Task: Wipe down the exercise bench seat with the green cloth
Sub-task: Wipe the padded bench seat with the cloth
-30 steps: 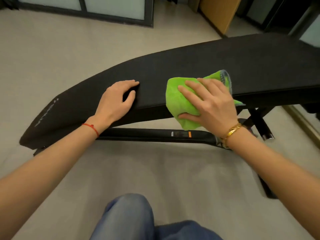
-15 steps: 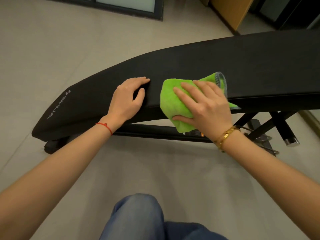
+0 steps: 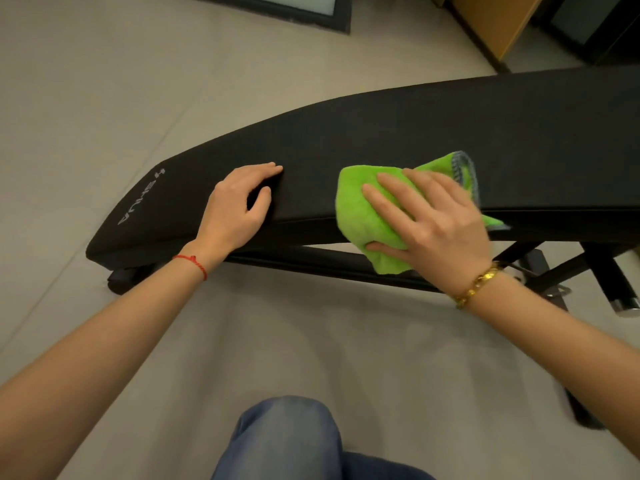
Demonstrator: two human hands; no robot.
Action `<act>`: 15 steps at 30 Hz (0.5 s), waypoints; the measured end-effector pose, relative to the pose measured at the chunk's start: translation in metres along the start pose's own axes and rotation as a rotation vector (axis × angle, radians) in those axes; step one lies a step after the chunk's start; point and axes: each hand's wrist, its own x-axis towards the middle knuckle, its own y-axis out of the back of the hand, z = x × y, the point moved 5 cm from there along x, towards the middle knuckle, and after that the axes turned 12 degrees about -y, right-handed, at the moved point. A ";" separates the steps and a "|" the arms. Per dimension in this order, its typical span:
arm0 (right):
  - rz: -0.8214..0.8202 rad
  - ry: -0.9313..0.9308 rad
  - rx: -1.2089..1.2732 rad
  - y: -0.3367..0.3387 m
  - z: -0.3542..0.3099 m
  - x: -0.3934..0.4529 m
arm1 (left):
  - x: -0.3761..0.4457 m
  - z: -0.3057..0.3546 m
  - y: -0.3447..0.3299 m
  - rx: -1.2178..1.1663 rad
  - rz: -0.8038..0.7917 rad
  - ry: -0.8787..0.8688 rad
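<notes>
The black padded exercise bench [image 3: 398,133] runs from lower left to upper right across the floor. The green cloth [image 3: 360,206] lies draped over its near edge, with one grey-hemmed corner on top of the pad. My right hand [image 3: 436,220] presses flat on the cloth with spread, straight fingers, and the thumb lies against the cloth on the bench's side. To the left, my left hand [image 3: 239,206] rests on the pad near its edge, fingers relaxed, holding nothing.
The bench's black frame bar [image 3: 311,261] and legs [image 3: 568,271] show below the pad at the right. A wooden cabinet [image 3: 491,19] and a dark door frame [image 3: 277,8] stand at the back. My knee in blue jeans [image 3: 287,441] is at the bottom.
My right hand slid the cloth a little to the left along the pad. My view has turned, so more of the bench's left end shows. The left hand stays resting on the pad.
</notes>
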 end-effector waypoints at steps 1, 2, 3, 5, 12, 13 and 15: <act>0.012 0.005 -0.003 -0.006 -0.015 0.004 | -0.001 -0.002 0.000 -0.001 0.002 -0.012; 0.015 0.018 -0.003 -0.014 -0.032 0.010 | -0.001 -0.005 0.000 -0.002 0.004 -0.026; 0.005 0.036 -0.005 -0.022 -0.050 0.017 | 0.000 -0.007 -0.001 -0.006 0.008 -0.039; -0.039 0.087 -0.006 -0.034 -0.081 0.029 | 0.000 -0.010 -0.001 -0.018 0.012 -0.052; -0.017 0.051 0.088 -0.003 -0.016 0.009 | -0.011 -0.028 0.010 0.038 -0.019 0.041; -0.029 0.015 0.081 0.000 -0.006 0.004 | -0.014 -0.031 0.011 0.042 -0.021 0.057; -0.030 -0.059 0.067 0.000 -0.004 0.003 | -0.018 -0.035 0.013 0.046 -0.021 0.065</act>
